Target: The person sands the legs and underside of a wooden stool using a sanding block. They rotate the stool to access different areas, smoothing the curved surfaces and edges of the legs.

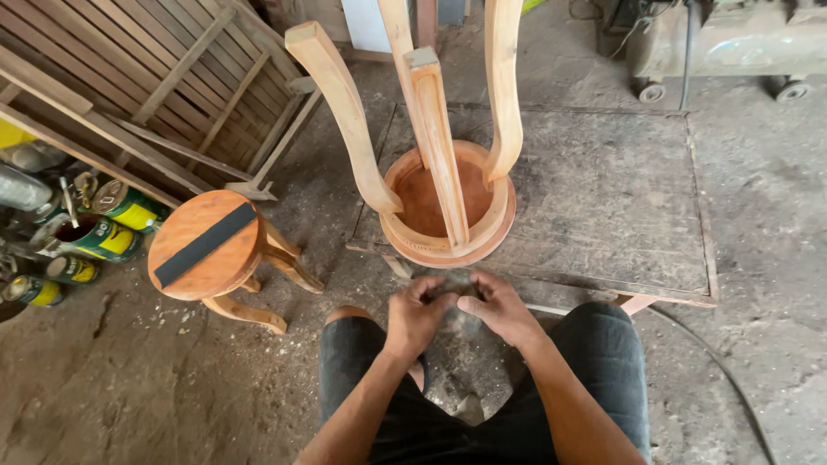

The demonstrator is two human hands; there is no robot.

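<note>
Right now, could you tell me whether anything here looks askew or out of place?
The stool on the board stands upside down, legs up. A second stool on the floor tilts sideways. Paint cans lie tipped at left.

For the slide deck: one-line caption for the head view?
Seated person's left hand and right hand meet below an upturned wooden stool on a low platform; second stool stands left.

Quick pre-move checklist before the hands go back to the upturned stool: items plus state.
1. Upturned stool sits seat-down on the low table: ok.
2. All its legs in view: not ok, tops cut off by the frame.
3. Left hand free: cannot tell, fingers curled.
4. Right hand free: cannot tell, it meets the left.
5. Second stool apart from the hands: ok.
6. Paint cans away from the table: ok.
</note>
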